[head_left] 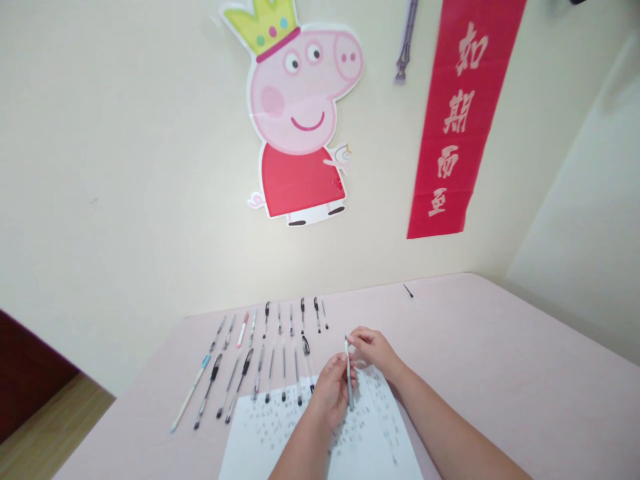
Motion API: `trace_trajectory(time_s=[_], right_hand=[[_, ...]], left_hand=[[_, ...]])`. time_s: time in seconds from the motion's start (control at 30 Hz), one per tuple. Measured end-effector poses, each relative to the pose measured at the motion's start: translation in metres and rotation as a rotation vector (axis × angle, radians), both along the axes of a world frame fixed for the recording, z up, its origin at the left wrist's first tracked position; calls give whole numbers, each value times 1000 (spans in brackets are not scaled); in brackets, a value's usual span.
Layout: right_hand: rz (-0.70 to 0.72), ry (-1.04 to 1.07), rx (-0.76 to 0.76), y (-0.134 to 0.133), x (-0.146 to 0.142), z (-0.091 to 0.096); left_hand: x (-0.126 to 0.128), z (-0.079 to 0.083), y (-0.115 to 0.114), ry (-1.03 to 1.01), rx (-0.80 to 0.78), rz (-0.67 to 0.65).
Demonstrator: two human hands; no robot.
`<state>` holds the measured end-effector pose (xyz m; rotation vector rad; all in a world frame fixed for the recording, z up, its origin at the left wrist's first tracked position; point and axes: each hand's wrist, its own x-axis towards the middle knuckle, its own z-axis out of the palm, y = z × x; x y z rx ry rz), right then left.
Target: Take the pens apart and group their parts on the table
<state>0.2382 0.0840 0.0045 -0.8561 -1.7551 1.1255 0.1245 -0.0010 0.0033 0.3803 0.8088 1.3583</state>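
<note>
My left hand (331, 392) is closed around the barrel of a slim white pen (348, 373), held upright over a sheet of paper (280, 433). My right hand (374, 351) pinches the pen's top end with its fingertips. Both hands hover above the pink table (500, 373). The paper is covered with small scribbled marks and lies under my forearms.
Two rows of several pens (260, 360) lie side by side on the table beyond the paper. A small dark pen part (409, 291) lies near the wall. A cartoon pig cutout (300, 113) and a red banner (463, 113) hang on the wall.
</note>
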Motion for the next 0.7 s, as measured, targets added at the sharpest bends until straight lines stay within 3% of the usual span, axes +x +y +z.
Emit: trace_trajectory(time_s=[0.13, 0.3, 0.47, 0.7], right_hand=[[23, 131, -229, -1, 0, 2], [42, 126, -420, -5, 3, 7], [55, 165, -445, -7, 3, 14], [-26, 422, -386, -1, 4, 18]], left_hand=[[2, -1, -1, 39, 29, -35], [2, -2, -1, 83, 27, -57], [2, 0, -2, 121, 39, -66], [5, 2, -5, 270, 60, -97]])
